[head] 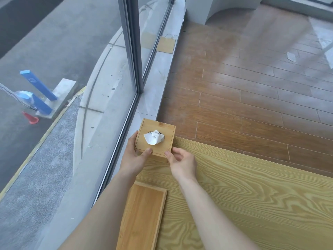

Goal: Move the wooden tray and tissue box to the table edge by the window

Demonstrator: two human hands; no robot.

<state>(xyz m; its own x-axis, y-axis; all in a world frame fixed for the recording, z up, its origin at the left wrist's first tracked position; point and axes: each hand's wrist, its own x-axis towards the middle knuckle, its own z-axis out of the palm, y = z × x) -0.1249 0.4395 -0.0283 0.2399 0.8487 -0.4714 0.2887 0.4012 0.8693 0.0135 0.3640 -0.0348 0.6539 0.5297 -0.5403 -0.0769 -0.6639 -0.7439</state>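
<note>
A square wooden tissue box (163, 129) with a white tissue (153, 137) poking out of its top stands at the far left corner of the table, right beside the window. My left hand (134, 156) grips its left side and near edge. My right hand (182, 162) pinches its near right corner. A long, shallow wooden tray (142, 219) lies flat along the table's left edge, nearer to me, partly under my left forearm.
The light wood-grain table (243, 201) stretches to the right. The window glass (81, 78) with its grey frame (133, 44) runs along the left. Beyond the table lies brown plank floor (252, 83), with a paper bag (165, 44) leaning by the sill.
</note>
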